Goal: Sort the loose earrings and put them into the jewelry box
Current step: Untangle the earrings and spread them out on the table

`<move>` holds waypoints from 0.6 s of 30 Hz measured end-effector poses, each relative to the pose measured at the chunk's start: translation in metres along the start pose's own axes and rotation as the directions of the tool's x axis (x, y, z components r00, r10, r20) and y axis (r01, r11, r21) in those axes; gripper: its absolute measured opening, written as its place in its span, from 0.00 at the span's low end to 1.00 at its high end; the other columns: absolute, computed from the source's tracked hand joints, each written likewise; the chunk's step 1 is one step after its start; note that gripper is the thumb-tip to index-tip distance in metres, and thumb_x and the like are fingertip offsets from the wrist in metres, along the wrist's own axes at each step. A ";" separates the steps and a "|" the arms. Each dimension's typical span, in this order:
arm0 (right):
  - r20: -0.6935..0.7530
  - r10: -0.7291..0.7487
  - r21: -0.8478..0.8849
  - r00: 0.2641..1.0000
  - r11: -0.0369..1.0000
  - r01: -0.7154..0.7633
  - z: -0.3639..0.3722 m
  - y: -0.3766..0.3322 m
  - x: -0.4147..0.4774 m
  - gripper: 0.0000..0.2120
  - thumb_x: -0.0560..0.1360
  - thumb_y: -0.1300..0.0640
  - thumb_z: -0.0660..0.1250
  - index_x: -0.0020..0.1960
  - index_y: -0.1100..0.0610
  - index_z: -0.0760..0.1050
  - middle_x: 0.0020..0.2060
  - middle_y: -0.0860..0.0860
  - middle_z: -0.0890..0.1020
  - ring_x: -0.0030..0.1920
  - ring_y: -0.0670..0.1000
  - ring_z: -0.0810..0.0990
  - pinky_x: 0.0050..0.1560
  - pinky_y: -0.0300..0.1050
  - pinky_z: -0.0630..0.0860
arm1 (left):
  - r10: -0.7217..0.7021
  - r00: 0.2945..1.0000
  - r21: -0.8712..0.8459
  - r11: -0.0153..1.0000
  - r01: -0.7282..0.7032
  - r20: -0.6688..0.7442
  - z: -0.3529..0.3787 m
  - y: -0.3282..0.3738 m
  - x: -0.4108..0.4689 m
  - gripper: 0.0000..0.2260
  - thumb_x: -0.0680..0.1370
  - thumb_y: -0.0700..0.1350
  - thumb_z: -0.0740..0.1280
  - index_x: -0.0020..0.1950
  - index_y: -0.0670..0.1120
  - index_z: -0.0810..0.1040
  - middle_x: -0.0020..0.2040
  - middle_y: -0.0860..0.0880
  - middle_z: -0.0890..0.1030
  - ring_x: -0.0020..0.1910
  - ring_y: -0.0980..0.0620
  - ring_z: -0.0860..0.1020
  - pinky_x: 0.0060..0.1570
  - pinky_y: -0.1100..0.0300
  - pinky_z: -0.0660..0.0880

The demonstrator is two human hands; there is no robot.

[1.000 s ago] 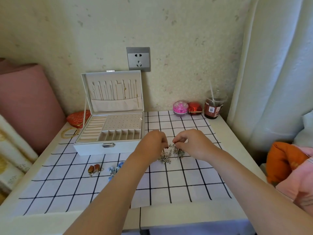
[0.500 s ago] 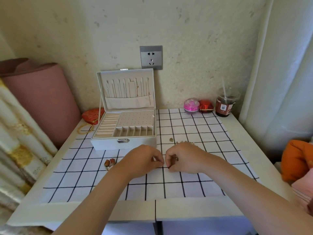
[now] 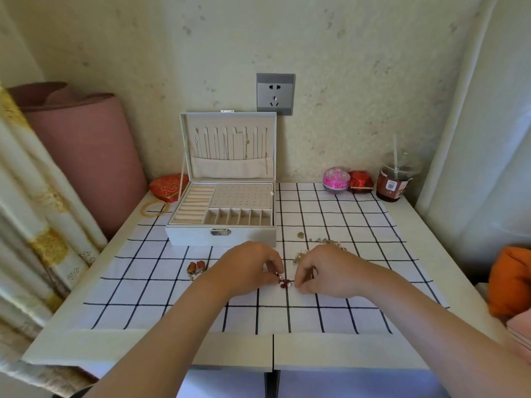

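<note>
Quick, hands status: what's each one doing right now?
Left hand: fingers curled, pinching the dark red earrings.
Right hand: fingers curled, pinching the same earrings from the other side.

Both forearms reach forward, converging; left hand [image 3: 250, 268] and right hand [image 3: 327, 271] knuckles-up; curled fingertips pinching red earrings [image 3: 285, 282]

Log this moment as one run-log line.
phase: sorting | left hand: pinches red earrings on cloth | right hand: pinches same earrings | jewelry box: lid open | orange earrings: loose, left of hands
</note>
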State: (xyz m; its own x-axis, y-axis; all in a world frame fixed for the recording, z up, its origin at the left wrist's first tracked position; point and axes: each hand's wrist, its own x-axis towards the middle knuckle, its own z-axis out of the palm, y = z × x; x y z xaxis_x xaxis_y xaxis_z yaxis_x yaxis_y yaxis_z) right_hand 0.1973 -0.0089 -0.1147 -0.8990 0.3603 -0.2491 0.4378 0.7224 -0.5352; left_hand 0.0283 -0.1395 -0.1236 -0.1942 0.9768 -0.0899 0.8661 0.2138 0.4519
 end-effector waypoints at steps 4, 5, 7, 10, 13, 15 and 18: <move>-0.084 0.034 -0.056 0.996 0.998 -0.039 0.007 -0.008 0.001 0.10 0.71 0.45 0.74 0.51 0.45 0.81 0.42 0.42 0.81 0.43 0.41 0.79 0.43 0.38 0.75 | 0.000 1.000 0.015 1.000 0.000 0.024 -0.001 0.000 0.000 0.07 0.74 0.49 0.74 0.52 0.56 0.83 0.44 0.61 0.79 0.37 0.65 0.73 0.39 0.69 0.68; -0.097 0.028 -0.085 0.995 0.996 -0.036 0.010 -0.010 0.002 0.10 0.72 0.44 0.74 0.51 0.45 0.81 0.41 0.42 0.81 0.42 0.42 0.78 0.42 0.38 0.74 | -0.006 1.000 0.014 1.000 0.005 0.030 -0.001 0.000 -0.001 0.07 0.74 0.49 0.74 0.51 0.56 0.83 0.44 0.61 0.79 0.37 0.65 0.73 0.38 0.70 0.67; -0.098 -0.001 -0.146 0.995 0.989 -0.013 0.014 -0.015 0.003 0.09 0.72 0.43 0.72 0.50 0.45 0.81 0.39 0.41 0.79 0.42 0.43 0.77 0.42 0.40 0.74 | -0.014 0.999 -0.001 1.000 0.015 0.041 0.000 -0.001 -0.002 0.06 0.73 0.50 0.75 0.50 0.57 0.84 0.43 0.61 0.80 0.37 0.65 0.74 0.38 0.70 0.67; -0.050 0.008 -0.148 0.999 0.989 -0.015 0.010 -0.018 0.003 0.11 0.71 0.43 0.74 0.52 0.44 0.82 0.41 0.41 0.81 0.43 0.41 0.78 0.46 0.42 0.77 | -0.016 0.998 -0.021 1.000 0.017 0.062 0.002 0.000 -0.004 0.07 0.73 0.53 0.75 0.50 0.57 0.84 0.43 0.61 0.80 0.37 0.64 0.74 0.39 0.68 0.68; -0.105 0.054 -0.069 0.993 0.996 -0.062 -0.009 -0.008 0.002 0.15 0.69 0.44 0.76 0.55 0.43 0.81 0.43 0.40 0.82 0.45 0.39 0.79 0.48 0.41 0.76 | -0.010 0.997 0.001 1.000 0.010 0.074 0.000 0.003 -0.003 0.11 0.72 0.56 0.74 0.53 0.57 0.82 0.45 0.61 0.80 0.40 0.64 0.74 0.41 0.68 0.69; -0.233 0.086 -0.005 0.969 0.996 -0.089 -0.022 0.002 0.002 0.11 0.72 0.45 0.75 0.53 0.42 0.80 0.43 0.40 0.82 0.44 0.39 0.79 0.46 0.40 0.75 | -0.002 0.999 -0.006 1.000 0.003 0.053 -0.003 0.005 0.000 0.11 0.73 0.56 0.73 0.54 0.57 0.82 0.46 0.61 0.81 0.42 0.64 0.75 0.41 0.69 0.68; -0.358 0.139 -0.032 0.923 0.986 -0.161 -0.028 0.017 0.006 0.07 0.75 0.47 0.71 0.53 0.43 0.80 0.44 0.41 0.81 0.46 0.41 0.79 0.46 0.42 0.75 | -0.007 1.000 -0.035 0.999 0.006 -0.016 -0.007 0.009 0.008 0.08 0.76 0.52 0.70 0.55 0.57 0.82 0.47 0.61 0.81 0.42 0.64 0.75 0.43 0.69 0.71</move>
State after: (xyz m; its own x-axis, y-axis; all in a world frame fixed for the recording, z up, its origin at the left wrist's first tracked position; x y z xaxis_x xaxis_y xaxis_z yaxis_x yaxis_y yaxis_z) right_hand 0.1997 0.0216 -0.1026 -0.7647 0.6442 -0.0152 0.5768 0.6738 -0.4620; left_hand 0.0316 -0.1294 -0.1137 -0.2074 0.9751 -0.0785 0.8483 0.2193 0.4820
